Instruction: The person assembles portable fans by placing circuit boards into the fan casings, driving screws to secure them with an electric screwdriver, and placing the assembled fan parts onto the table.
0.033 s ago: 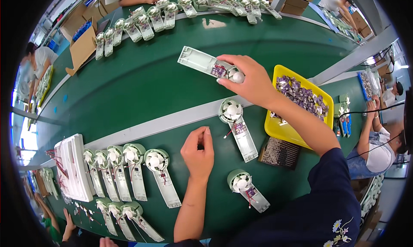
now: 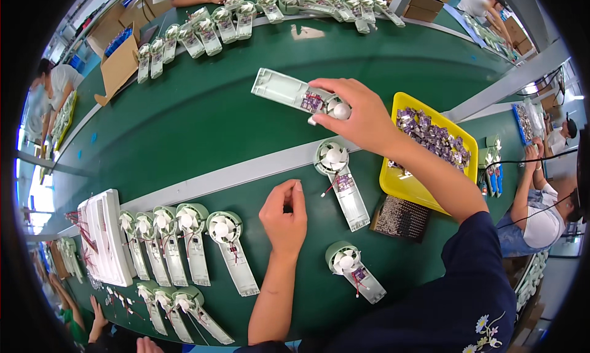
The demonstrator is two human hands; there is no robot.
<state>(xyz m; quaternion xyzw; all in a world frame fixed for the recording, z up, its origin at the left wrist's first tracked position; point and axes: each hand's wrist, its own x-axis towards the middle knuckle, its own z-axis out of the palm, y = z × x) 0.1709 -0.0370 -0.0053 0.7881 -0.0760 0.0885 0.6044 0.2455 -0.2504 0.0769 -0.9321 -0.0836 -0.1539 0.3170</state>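
My right hand [image 2: 359, 116] grips a handheld fan [image 2: 283, 90] by its round head, above the green belt. The fan's pale handle shell lies open, showing a purple circuit board, and the fingers partly cover its white blades. Lower down, my left hand [image 2: 283, 221] is held with curled fingers and the thumb against them, nothing showing in it. Between the hands lies another open fan [image 2: 349, 202] with a board and red wires, its head over the grey rail. A further fan [image 2: 356, 273] rests nearer me. To the left of my left hand is a fan [image 2: 233, 248] ending a row.
A yellow tray [image 2: 399, 193] of purple boards stands right, overlapping a dark block of small metal pins [image 2: 401, 218]. Several fans [image 2: 169, 245] and a white tray with red wires [image 2: 104, 239] lie left. More fans line the far edge [image 2: 209, 36]. Co-workers sit around.
My right hand and the fan in it have shifted very slightly. Everything else looks nearly the same.
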